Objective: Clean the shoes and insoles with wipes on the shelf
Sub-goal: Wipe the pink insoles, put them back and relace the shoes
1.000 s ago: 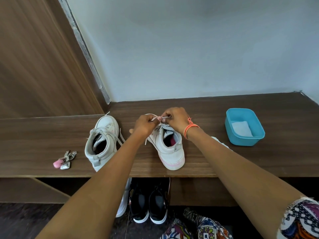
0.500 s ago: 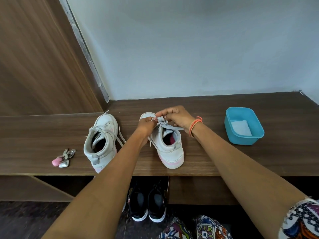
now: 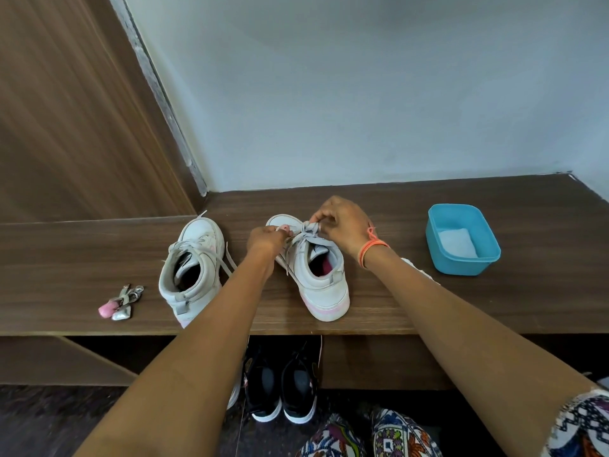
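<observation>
Shelf: a brown wooden shelf (image 3: pixel 66 258) is seen across the middle, from 9 o'clock to 3 o'clock.
White shoe: a white shoe with a pink sole (image 3: pixel 324 285) is stood upright near the front edge of the shelf, toe pointed to 12 o'clock.
Laces: the grey laces (image 3: pixel 309 230) are bunched up over the front of this shoe.
Left hand: the left hand (image 3: pixel 267 240) is curled at 10 o'clock from the shoe's opening, and a lace is pinched in its finger tips.
Right hand: the right hand (image 3: pixel 342 222) is curled at 12 o'clock over the shoe, and the laces are pinched by its finger tips. An orange band (image 3: pixel 372 250) is worn on the wrist.
Second shoe: another white shoe (image 3: pixel 194 268) is stood at 9 o'clock from the first, apart from it, its laces hanging loose.
Tub: a blue tub (image 3: pixel 461 268) is set at 3 o'clock, well apart from the shoes.
Wipe: a white wipe (image 3: pixel 456 242) is laid flat inside the tub.
Keys: a small bunch of keys with a pink tag (image 3: pixel 120 301) is laid at 9 o'clock, past the second shoe.
Black shoes: a black pair (image 3: pixel 281 387) is tucked under the shelf at 6 o'clock.
</observation>
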